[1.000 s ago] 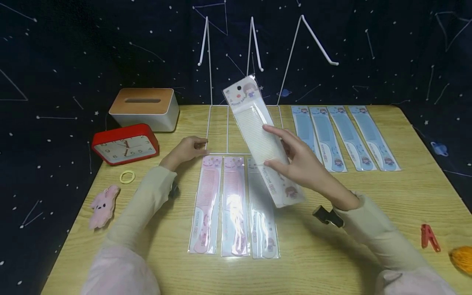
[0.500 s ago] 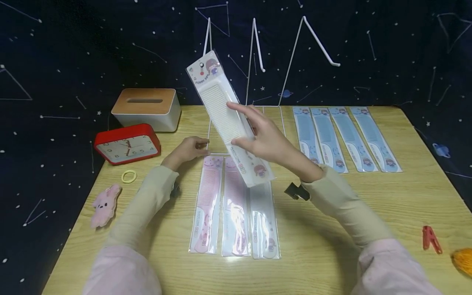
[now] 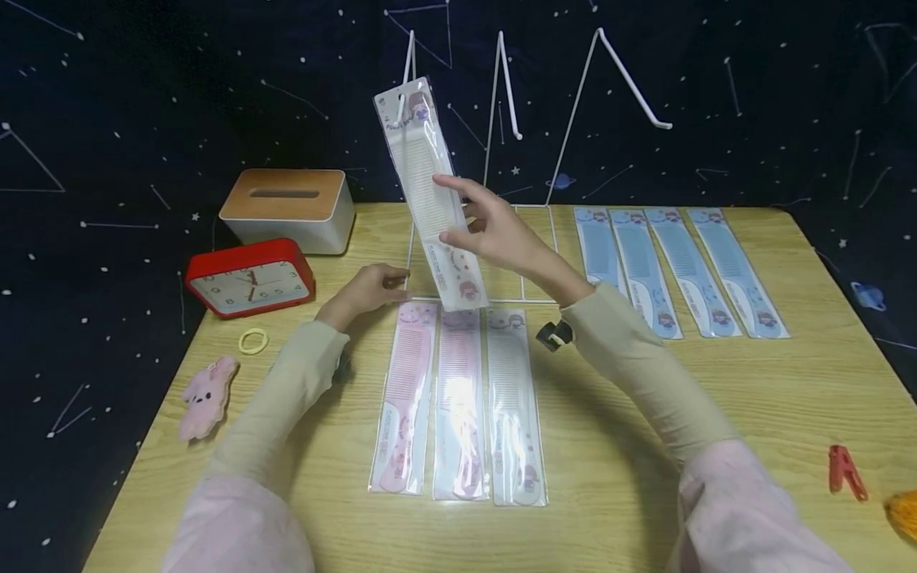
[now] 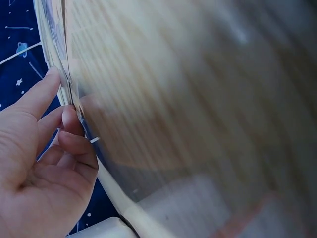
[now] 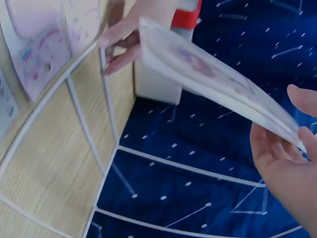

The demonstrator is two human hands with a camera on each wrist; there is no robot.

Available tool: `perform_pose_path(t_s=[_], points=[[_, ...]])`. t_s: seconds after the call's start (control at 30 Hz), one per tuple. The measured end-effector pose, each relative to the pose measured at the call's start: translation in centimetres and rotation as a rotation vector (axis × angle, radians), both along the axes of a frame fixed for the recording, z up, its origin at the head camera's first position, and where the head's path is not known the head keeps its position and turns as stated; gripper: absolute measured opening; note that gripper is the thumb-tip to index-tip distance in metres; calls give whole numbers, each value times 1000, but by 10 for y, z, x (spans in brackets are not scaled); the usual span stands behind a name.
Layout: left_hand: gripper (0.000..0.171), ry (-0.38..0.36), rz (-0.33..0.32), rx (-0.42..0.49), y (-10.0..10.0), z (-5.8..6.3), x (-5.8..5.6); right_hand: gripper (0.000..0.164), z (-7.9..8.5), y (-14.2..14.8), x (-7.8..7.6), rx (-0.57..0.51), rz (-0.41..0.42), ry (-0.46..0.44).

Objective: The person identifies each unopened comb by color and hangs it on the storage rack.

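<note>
My right hand (image 3: 497, 231) grips a white comb in a clear packet (image 3: 428, 187) between thumb and fingers, tilted, with its header uppermost. The header overlaps the left hook (image 3: 409, 60) of a white wire display rack (image 3: 634, 83), and the hook's end shows in front of the card by the hang hole. With my left hand (image 3: 367, 293) I pinch the left front corner of the rack's base. In the right wrist view the packet (image 5: 213, 74) appears edge-on beside my right hand (image 5: 285, 178). A blurred see-through sheet fills much of the left wrist view beside my left hand (image 4: 54, 158).
Two pink packeted combs (image 3: 410, 390) and a white one (image 3: 510, 406) lie in front of the rack. Several blue ones (image 3: 662, 267) lie to the right. A tissue box (image 3: 286, 215), red alarm clock (image 3: 251, 278), yellow ring (image 3: 254, 341) and pink plush (image 3: 208, 398) are left.
My right hand has carried the white packeted comb left and up to the left hook, turning it more upright. The left hand stays on the rack's base.
</note>
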State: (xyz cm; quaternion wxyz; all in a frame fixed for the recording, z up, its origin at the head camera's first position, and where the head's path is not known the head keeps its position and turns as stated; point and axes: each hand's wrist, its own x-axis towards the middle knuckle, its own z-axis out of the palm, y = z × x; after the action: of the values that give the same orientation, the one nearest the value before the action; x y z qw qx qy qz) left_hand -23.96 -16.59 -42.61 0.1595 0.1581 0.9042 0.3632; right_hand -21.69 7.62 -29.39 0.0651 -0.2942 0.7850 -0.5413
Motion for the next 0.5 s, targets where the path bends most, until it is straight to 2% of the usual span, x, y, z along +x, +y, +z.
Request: perform_pose_path(t_s=[0.13,0.3,0.5], points=[[53,-8,3,4,-2,-2,-1,66,-6,-4,-25,10,-25,-20],[53,-17,11,4,-1,-2,-2,63,-6,-8,-52,22,-61,-32],[53,-33,21,2,0,-2,0,62,-4,-16,-72,21,-65,-89]])
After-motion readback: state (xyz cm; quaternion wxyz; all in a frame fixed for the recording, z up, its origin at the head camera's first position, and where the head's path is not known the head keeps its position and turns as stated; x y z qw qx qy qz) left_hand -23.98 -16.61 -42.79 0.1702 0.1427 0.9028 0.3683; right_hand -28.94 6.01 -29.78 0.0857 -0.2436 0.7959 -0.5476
